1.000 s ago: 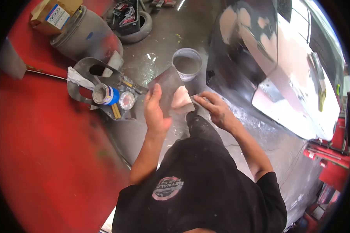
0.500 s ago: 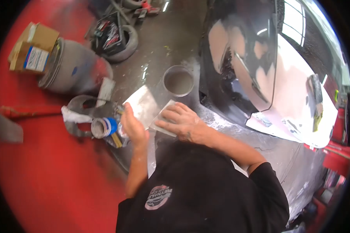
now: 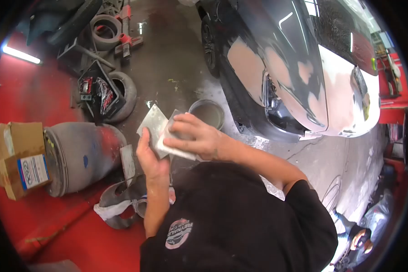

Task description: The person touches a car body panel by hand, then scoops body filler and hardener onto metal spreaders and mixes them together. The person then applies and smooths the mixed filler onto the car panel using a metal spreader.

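My left hand (image 3: 152, 157) grips a flat, pale square sheet (image 3: 152, 120) along its lower edge, thumb at the left side. Closed over a thin, light-coloured rectangular piece (image 3: 182, 153) is my right hand (image 3: 196, 138). That piece overlaps the sheet's right side; whether they touch is unclear, and so is the material of both. Behind my right hand, a round bucket (image 3: 213, 113) with greyish contents stands on the floor. Ahead to the right is a dark car (image 3: 281, 25) with pinkish and pale bare patches on its bodywork.
A grey drum (image 3: 84, 154) lies on the left, beside a cardboard box (image 3: 25, 140). Tyres (image 3: 105, 32) and a black crate (image 3: 99, 93) sit further off. Below the drum are a white rag (image 3: 113, 211) and a jar (image 3: 141, 207). The floor (image 3: 167, 50) looks wet.
My right hand's piece has moved from beside the square sheet to overlap it. My left fingers have closed further around the sheet. The head view has shifted, showing more of the car.
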The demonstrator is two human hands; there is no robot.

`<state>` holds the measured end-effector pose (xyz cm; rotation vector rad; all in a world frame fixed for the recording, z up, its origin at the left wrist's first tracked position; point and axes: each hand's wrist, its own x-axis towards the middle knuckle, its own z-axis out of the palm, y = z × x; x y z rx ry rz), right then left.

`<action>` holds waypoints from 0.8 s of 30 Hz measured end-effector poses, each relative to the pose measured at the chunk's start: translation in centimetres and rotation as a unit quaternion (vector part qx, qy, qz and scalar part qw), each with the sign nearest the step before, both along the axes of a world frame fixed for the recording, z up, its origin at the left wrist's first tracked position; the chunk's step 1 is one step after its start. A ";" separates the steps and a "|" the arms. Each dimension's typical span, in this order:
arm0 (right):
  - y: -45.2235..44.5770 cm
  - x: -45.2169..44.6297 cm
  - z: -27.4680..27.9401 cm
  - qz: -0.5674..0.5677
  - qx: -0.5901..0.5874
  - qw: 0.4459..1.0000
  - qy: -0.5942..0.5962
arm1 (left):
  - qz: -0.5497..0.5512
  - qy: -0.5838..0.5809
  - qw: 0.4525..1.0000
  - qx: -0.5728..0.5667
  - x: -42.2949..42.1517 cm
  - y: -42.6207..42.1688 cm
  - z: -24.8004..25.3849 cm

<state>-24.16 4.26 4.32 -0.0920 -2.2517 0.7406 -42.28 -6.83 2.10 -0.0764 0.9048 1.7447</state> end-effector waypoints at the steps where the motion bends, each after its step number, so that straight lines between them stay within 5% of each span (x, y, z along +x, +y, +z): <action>1: 0.8 -1.4 -0.5 -0.009 -0.009 1.000 -0.021 | 0.010 0.002 1.000 -0.013 -2.1 0.9 0.3; 5: 3.1 -5.4 -1.9 -0.079 -0.065 0.988 -0.113 | 0.026 0.038 0.999 0.013 -9.9 2.3 1.9; 8: 3.7 -8.7 -2.4 -0.159 -0.136 0.971 -0.115 | 0.024 0.217 0.974 0.059 -13.2 4.3 5.6; 12: 6.5 -14.4 2.2 -0.185 0.021 0.980 -0.071 | -0.052 0.304 0.951 -0.027 -15.6 6.7 2.4; 19: 7.0 -19.0 -0.5 -0.160 -0.001 0.981 -0.106 | -0.008 0.342 0.929 -0.140 -18.8 14.6 3.4; 24: 12.7 -20.0 -3.5 -0.202 -0.005 0.975 -0.092 | -0.011 0.393 0.916 -0.076 -24.4 21.9 2.5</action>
